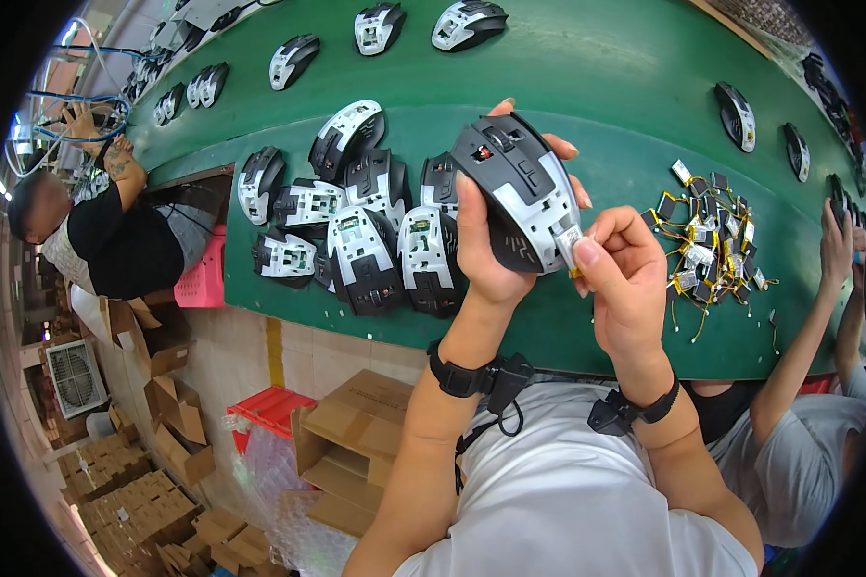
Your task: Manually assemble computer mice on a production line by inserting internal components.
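My left hand (488,252) grips a black and silver computer mouse (517,183), its thumb on the near side and its fingers round the far side. The mouse is tilted, with openings in its silver part. At the mouse's lower end, my right hand (625,274) pinches a small silver battery (569,242) with a bit of yellow showing. The battery touches or overlaps the mouse's edge; how far it sits inside cannot be told. To the left lies a cluster of similar mice (361,252), and to the right a heap of small wired batteries (707,240).
More mice (378,29) stand in a spaced row along the far green surface (587,67). A co-worker (115,221) sits at the left, and another person's arms (801,337) reach in at the right. Cardboard boxes (356,423) and a red crate (271,409) stand at the lower left.
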A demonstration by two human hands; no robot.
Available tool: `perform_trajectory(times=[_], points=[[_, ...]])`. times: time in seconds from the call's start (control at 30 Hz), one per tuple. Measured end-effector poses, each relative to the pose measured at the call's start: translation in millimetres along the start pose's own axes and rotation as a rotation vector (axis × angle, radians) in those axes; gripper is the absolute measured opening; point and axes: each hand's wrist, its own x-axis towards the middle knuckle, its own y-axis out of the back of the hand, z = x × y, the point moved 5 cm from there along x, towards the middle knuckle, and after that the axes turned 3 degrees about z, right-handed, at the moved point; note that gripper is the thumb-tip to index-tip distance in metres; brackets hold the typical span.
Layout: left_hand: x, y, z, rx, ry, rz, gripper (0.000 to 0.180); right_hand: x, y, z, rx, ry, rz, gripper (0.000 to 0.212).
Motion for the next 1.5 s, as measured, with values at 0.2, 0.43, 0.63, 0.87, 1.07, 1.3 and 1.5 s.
perform_trajectory(times=[0.2, 0.43, 0.63, 0.87, 1.07, 1.3, 1.5], points=[[1.5, 2.1, -0.1, 0.025, -0.018, 0.035, 0.073, 5.6, 1.3, 6.1, 0.049, -0.039, 0.033, 0.017], [0.0, 2.2, -0.3, 0.070, -0.045, 0.080, 0.072, 3.5, 2.8, 10.3, 0.064, 0.017, 0.120, 0.017], [-0.3, 0.0, -3.5, 0.034, -0.026, 0.053, 0.072, 6.7, 5.5, 5.3, -0.102, 0.183, 0.086, 0.010], [-1.4, 0.6, -11.7, -0.096, 0.121, 0.027, 0.072, 10.3, 11.8, -23.9, -0.481, 0.390, -0.149, 0.023], [-4.3, -7.2, -17.2, -0.016, 0.184, 0.017, 0.070, 17.8, 12.8, -39.8, -0.710, 0.375, -0.061, 0.020], [-4.5, 1.2, -18.8, -0.122, 0.245, 0.119, 0.066, 9.1, -8.3, -64.6, -1.030, 0.686, -0.221, 0.026], [-5.1, -1.8, -21.6, -0.127, 0.283, 0.104, 0.061, 6.6, 3.7, -68.7, -1.172, 0.866, -0.356, 0.022]])
